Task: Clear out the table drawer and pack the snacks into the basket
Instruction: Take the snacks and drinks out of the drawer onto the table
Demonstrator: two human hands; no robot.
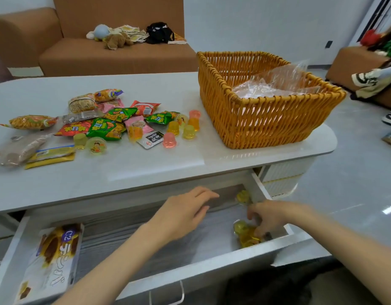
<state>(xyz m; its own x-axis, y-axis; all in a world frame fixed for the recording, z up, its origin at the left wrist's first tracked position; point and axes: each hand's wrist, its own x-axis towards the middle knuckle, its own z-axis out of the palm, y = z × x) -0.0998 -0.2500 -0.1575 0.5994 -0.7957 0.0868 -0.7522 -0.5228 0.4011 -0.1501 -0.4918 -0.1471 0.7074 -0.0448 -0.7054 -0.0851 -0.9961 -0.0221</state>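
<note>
The white table drawer is pulled out below the tabletop. My right hand reaches into its right end, fingers curled onto yellow jelly cups; one more yellow cup lies at the back right corner. My left hand hovers over the drawer's middle, fingers apart, holding nothing. A white snack box lies at the drawer's left end. On the tabletop sits a pile of snack packets and jelly cups. The orange wicker basket stands at the table's right end with clear plastic bags inside.
A brown sofa with plush toys and a black bag stands behind the table. A brown ottoman with clothes is at the right. The grey floor lies right of the table. The drawer's metal handle juts toward me.
</note>
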